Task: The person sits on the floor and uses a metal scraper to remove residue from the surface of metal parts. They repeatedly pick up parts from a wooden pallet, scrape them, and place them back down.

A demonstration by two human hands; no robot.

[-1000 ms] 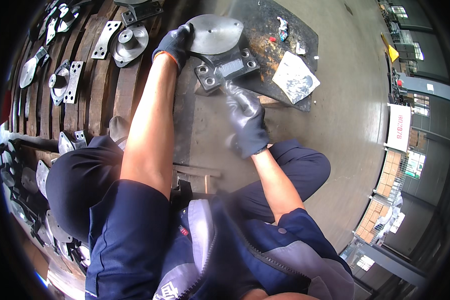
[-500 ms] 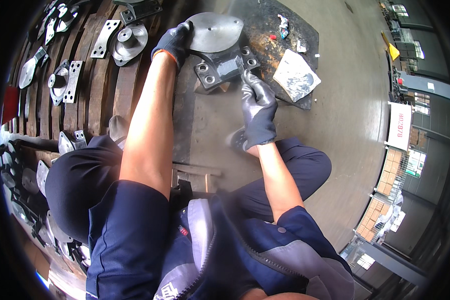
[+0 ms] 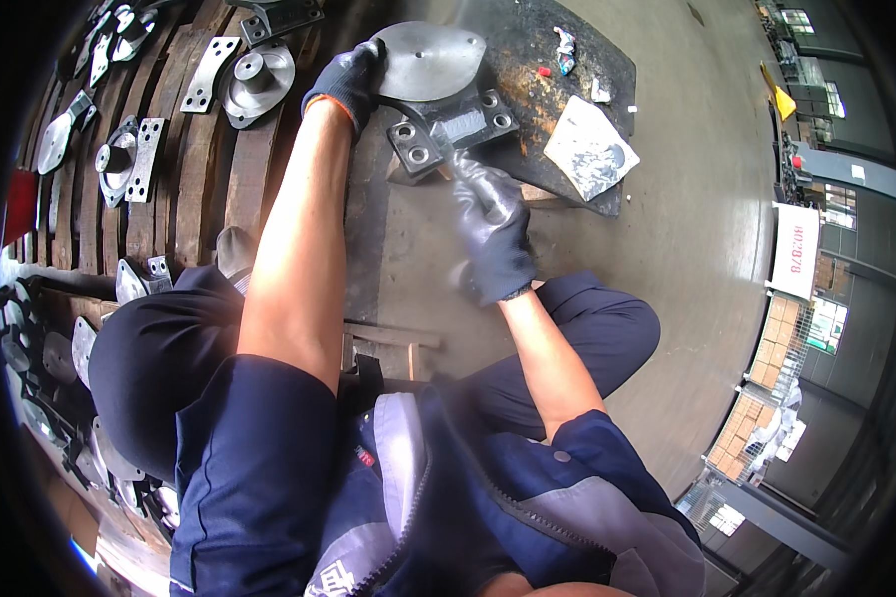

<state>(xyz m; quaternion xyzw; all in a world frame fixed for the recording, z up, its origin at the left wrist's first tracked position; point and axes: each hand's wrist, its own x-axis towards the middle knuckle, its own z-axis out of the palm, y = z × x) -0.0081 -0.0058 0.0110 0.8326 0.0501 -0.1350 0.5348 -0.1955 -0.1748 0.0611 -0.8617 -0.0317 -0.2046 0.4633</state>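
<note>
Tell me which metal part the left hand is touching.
The metal part with a rounded plate and dark four-holed bracket, beside the white sheet's worktop: the left hand holds its plate's left edge. Those on the wooden pallet lie untouched.

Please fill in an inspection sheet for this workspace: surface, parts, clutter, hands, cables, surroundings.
Surface: dark worktop, worn, with orange-brown stains.
Parts: metal part with a rounded plate above a dark base with holes.
Clutter: white sheet with dark smears; small red piece; crumpled scrap.
Hands: both gloved; left hand grips the plate's left edge; right hand, blurred, is at the base's near edge, its grip unclear.
Cables: nothing seen.
Surroundings: wooden pallet bearing more metal pieces, left; smooth floor and stacked cartons, right.
</note>
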